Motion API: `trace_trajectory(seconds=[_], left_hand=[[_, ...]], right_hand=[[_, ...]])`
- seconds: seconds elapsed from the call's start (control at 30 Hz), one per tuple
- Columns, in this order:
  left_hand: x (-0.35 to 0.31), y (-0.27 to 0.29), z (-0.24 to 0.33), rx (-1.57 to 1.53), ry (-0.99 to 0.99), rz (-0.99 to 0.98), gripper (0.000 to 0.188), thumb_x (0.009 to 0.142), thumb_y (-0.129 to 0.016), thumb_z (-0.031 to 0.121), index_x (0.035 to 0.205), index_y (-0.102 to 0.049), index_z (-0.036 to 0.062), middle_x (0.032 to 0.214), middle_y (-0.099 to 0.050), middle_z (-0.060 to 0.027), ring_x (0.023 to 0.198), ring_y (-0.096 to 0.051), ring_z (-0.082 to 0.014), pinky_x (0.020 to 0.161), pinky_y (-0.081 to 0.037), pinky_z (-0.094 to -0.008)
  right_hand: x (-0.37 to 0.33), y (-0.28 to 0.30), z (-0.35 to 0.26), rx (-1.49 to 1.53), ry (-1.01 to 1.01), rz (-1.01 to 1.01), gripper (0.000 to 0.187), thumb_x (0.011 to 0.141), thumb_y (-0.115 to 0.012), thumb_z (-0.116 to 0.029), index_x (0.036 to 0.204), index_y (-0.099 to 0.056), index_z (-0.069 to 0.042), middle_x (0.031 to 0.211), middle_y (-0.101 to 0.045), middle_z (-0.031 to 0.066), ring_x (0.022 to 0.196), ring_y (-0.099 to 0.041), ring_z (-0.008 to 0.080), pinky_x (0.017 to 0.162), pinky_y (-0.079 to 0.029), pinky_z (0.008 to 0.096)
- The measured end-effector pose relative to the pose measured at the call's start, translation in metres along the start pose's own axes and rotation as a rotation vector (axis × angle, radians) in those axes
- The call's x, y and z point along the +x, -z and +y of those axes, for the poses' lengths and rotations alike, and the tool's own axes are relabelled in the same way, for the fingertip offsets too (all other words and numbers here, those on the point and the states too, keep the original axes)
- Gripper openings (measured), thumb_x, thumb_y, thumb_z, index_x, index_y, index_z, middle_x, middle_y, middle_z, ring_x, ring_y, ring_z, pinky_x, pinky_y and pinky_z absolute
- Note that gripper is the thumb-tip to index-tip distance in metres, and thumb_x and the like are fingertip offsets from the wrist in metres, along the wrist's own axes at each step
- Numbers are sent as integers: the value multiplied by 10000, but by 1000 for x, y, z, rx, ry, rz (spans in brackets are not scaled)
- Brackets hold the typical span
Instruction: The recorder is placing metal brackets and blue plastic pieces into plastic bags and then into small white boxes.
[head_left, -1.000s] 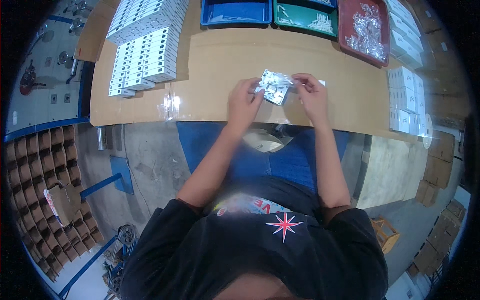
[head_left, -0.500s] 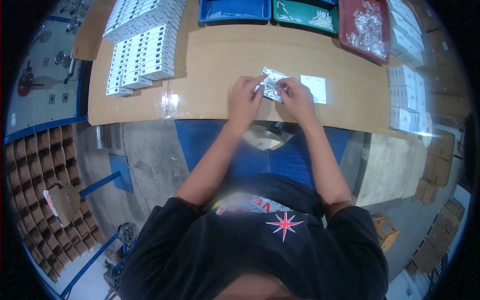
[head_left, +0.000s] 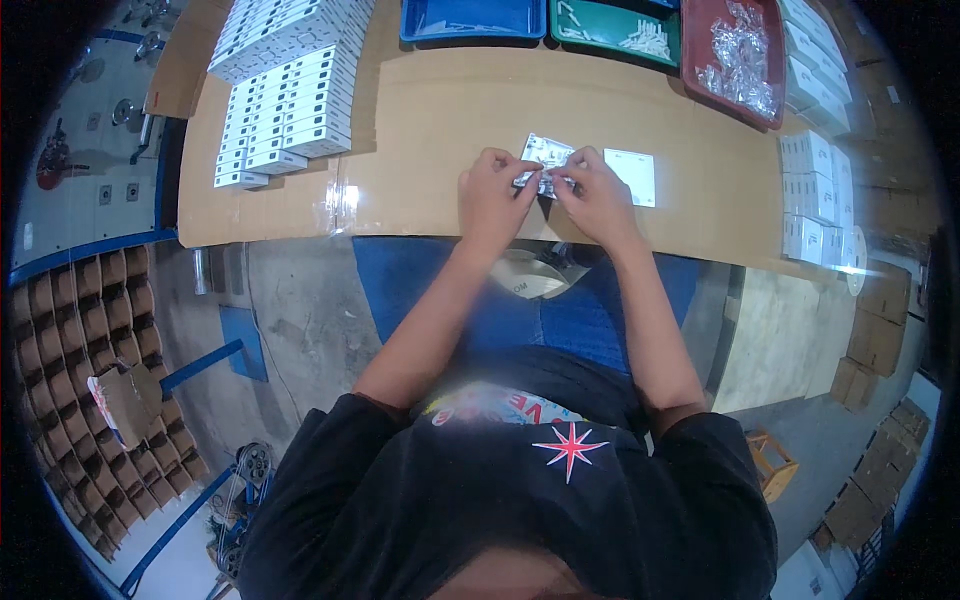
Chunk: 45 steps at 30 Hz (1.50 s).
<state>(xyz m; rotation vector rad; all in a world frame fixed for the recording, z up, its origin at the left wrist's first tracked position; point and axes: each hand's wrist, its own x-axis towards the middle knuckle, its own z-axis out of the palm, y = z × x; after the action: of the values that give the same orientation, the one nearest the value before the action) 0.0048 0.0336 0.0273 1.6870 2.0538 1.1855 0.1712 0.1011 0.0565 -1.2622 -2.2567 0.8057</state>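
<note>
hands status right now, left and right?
Left hand: closed, holding the small shiny packet by its left side.
Right hand: closed in a pinch at the packet; what is between its fingertips is too small to tell.

- The left hand [head_left: 492, 200] and right hand [head_left: 598, 200] pinch a shiny packet [head_left: 546, 150] over the brown table [head_left: 440, 120].
- A white rectangular piece [head_left: 634, 178] lies just beside the right hand.
- White boxes [head_left: 290, 115] stand stacked at left.
- A blue tray [head_left: 475, 41], green tray [head_left: 600, 46] and red tray [head_left: 735, 112] sit beyond.
</note>
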Motion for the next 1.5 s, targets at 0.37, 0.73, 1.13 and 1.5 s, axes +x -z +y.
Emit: trace_trajectory(seconds=[0.37, 0.73, 1.13, 1.5], left_hand=[[6, -6, 2, 9, 99, -4, 159, 837, -768, 264, 972, -803, 187, 885, -655, -50, 897, -641, -251, 815, -425, -418], [6, -10, 7, 58, 196, 22, 190, 858, -767, 312, 919, -787, 133, 898, -667, -56, 932, -642, -253, 870, -414, -415], [9, -9, 9, -13, 240, 7, 186, 823, -776, 263, 961, -770, 138, 911, -676, -52, 916, -652, -247, 884, -418, -416], [10, -4, -1, -197, 265, 4, 203, 884, -718, 178, 1079, -745, 129, 916, -686, -55, 793, -658, -219, 841, -463, -388]], right_hand=[[-1, -8, 3, -96, -93, 108, 97, 879, -735, -195, 917, -765, -111, 983, -683, 51, 791, -698, 259, 705, -549, 395], [-6, -4, -14, -344, -29, 9, 116, 887, -693, -163, 923, -780, -95, 1018, -680, 32, 981, -659, 230, 817, -454, 412], [-3, -3, 3, -188, -16, 29, 127, 883, -695, -144, 977, -769, -103, 1001, -690, 33, 929, -671, 242, 809, -458, 412], [0, 2, 4, 3, -26, 125, 136, 866, -720, -104, 996, -760, -103, 1013, -678, 71, 762, -682, 296, 735, -538, 434]])
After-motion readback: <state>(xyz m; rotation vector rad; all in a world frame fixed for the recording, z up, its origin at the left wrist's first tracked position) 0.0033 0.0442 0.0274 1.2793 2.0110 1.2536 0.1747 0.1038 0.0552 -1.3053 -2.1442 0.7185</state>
